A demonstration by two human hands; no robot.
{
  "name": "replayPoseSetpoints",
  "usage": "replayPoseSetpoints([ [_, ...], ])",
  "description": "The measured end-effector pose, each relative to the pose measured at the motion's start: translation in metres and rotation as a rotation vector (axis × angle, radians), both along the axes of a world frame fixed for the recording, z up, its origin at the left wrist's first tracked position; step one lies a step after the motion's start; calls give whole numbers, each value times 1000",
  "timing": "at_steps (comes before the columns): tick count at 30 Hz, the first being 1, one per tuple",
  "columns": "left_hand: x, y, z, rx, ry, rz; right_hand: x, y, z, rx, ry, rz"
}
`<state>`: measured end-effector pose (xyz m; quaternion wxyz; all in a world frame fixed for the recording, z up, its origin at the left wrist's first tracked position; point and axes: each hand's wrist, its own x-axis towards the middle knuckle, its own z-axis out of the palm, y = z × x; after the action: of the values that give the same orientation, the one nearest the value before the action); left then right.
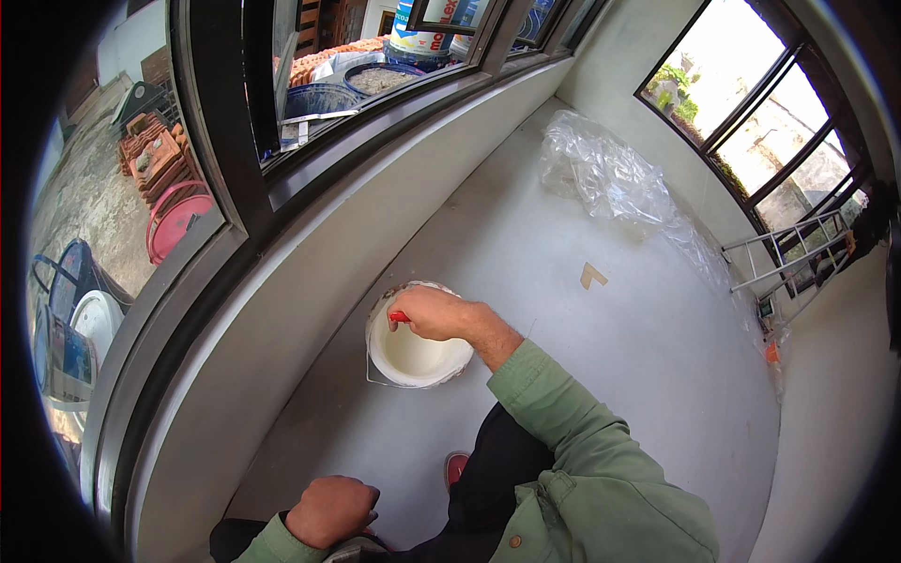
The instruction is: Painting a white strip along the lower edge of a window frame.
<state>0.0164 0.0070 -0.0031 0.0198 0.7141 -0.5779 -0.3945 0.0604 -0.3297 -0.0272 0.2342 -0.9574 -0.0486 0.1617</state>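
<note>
My right hand grips a tool by its red handle over the far side of a white bucket. The rest of that tool is hidden by the hand and the rim. Pale, cream-coloured liquid, seemingly paint, lies inside the bucket, whose wire bail hangs down on the left. The bucket stands on the grey floor close to the low wall. Lower in view, my left hand rests curled near my dark-trousered knee, with nothing visible in it.
The low wall under dark-framed windows runs along the left. Crumpled clear plastic sheeting lies toward the far corner and along the right wall. An aluminium ladder leans there. A tan L-shaped piece lies on the floor. Outside are tiles and buckets.
</note>
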Motion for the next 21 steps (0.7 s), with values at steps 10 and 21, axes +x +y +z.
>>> replayPoseSetpoints([
  [10,0,1,-1,-9,-5,-4,0,3,5,23,14,-29],
  [21,-1,0,1,-10,-8,2,0,2,5,14,27,-35],
])
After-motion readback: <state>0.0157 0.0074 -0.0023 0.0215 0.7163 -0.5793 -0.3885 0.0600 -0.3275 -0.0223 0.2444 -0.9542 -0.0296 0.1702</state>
